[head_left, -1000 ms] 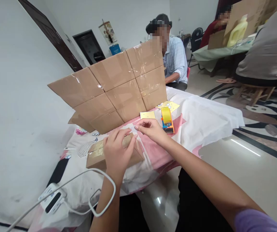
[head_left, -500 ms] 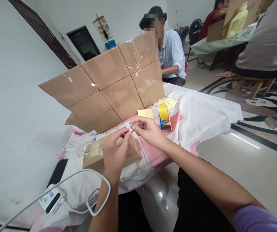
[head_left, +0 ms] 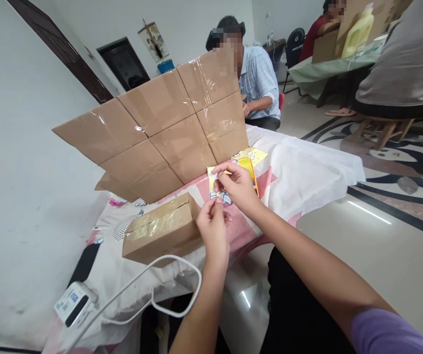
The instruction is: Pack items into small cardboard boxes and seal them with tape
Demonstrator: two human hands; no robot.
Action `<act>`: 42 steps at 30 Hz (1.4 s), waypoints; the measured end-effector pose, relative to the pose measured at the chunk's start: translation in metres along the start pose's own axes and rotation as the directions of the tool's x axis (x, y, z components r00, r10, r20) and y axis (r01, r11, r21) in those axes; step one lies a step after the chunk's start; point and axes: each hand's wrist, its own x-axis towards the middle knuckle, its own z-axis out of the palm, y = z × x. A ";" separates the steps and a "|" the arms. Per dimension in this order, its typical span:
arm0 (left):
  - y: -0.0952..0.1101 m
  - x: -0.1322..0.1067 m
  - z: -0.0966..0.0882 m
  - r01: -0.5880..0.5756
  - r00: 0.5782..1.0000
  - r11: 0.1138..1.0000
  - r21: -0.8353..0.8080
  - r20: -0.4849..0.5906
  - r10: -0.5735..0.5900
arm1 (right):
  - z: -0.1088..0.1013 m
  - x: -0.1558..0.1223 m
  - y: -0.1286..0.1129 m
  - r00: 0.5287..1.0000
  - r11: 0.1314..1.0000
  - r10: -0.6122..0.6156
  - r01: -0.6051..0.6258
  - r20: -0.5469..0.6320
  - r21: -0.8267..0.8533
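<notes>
My left hand (head_left: 214, 223) is closed in a pinch, thumb and forefinger pressed together just below my right hand. Whatever sits in that pinch is too small to make out. My right hand (head_left: 238, 186) has its thumb and forefinger together, with a small whitish piece seeming to show at the tips. Behind my fingers lies yellow printed paper (head_left: 211, 185), partly covered by them. The orange-and-yellow tape dispenser (head_left: 251, 169) is half hidden behind my right hand. A taped cardboard box (head_left: 174, 231) stands on the cloth left of my left hand.
A tall cardboard panel (head_left: 182, 142) with taped seams stands across the table behind the box. A white cable (head_left: 196, 290) loops over my left forearm from a white device (head_left: 74, 304). Across the table sits a person in a light blue shirt (head_left: 259, 73).
My hands, which met over the box around a small white piece, have moved right and drawn slightly apart. They now cover part of the yellow paper and tape dispenser.
</notes>
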 end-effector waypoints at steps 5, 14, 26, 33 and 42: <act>-0.056 0.061 0.032 0.266 0.947 0.952 -0.152 -0.146 -0.288 | -0.016 0.013 0.008 0.993 0.997 0.074 -0.077 -0.087 -0.027; -0.053 0.099 0.047 0.326 0.927 0.938 -0.119 -0.152 -0.342 | -0.031 0.024 0.029 0.990 0.976 0.104 -0.120 -0.094 -0.184; 0.003 -0.048 -0.038 -0.259 0.938 0.908 0.329 -0.137 0.317 | -0.004 0.008 0.021 0.979 0.977 0.183 -0.172 0.090 -0.123; 0.052 0.011 -0.103 -0.347 0.706 0.296 0.890 0.040 0.707 | 0.004 -0.007 0.031 0.956 0.950 0.289 -0.279 0.057 -0.139; 0.053 0.037 -0.118 -0.233 0.836 0.030 0.972 0.184 0.516 | 0.017 -0.028 0.080 0.621 0.621 0.784 -0.784 -0.018 0.003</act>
